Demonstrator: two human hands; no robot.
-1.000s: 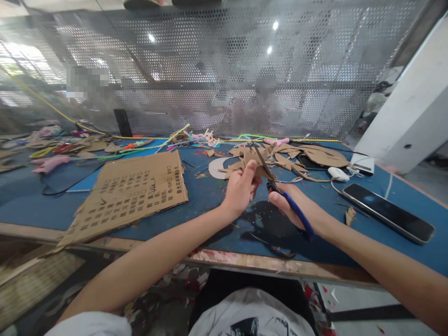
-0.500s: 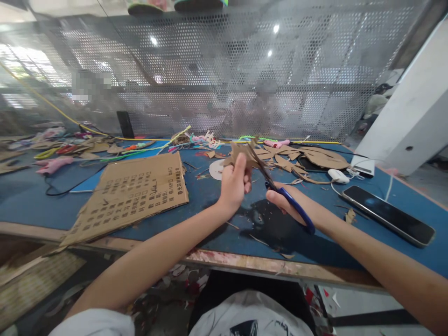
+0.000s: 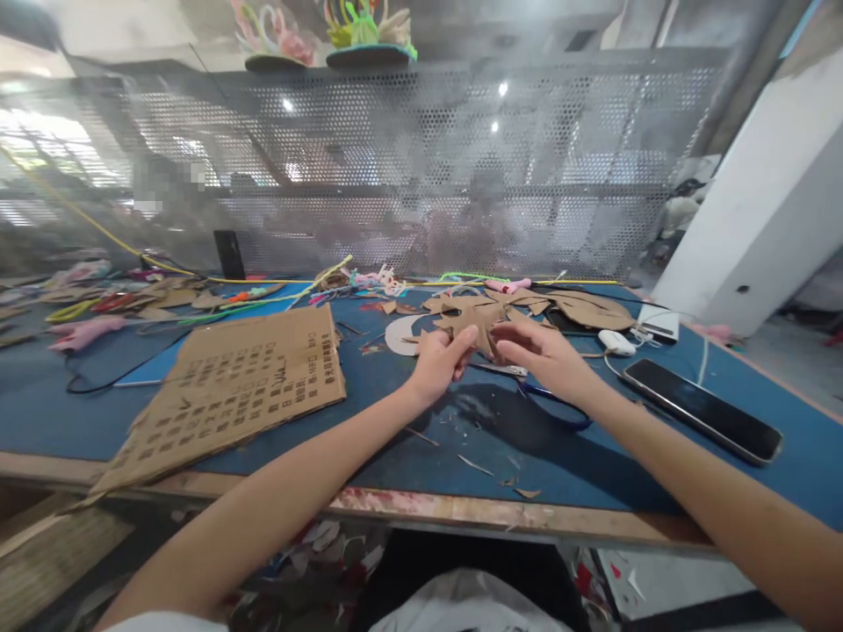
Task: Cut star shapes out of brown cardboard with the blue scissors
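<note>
Left hand (image 3: 435, 362): fingers pinch the cardboard cutout (image 3: 471, 318).
Right hand (image 3: 541, 353): apparently gripping the same cutout.
Scissors (image 3: 527, 386): lying on the desk (image 3: 395, 426), beneath the right wrist.

The right hand (image 3: 543, 351) lets go of the blue-handled scissors (image 3: 529, 386), and they now lie flat on the counter (image 3: 395, 421), just under that wrist. Freed, the right hand swings left and its fingertips pinch the cardboard cut-out (image 3: 471, 318) next to the left hand (image 3: 438, 360). The left hand drops from its raised cutting pose, bringing the cut-out lower and farther out. A few more slivers (image 3: 475, 463) lie by the near edge.
</note>
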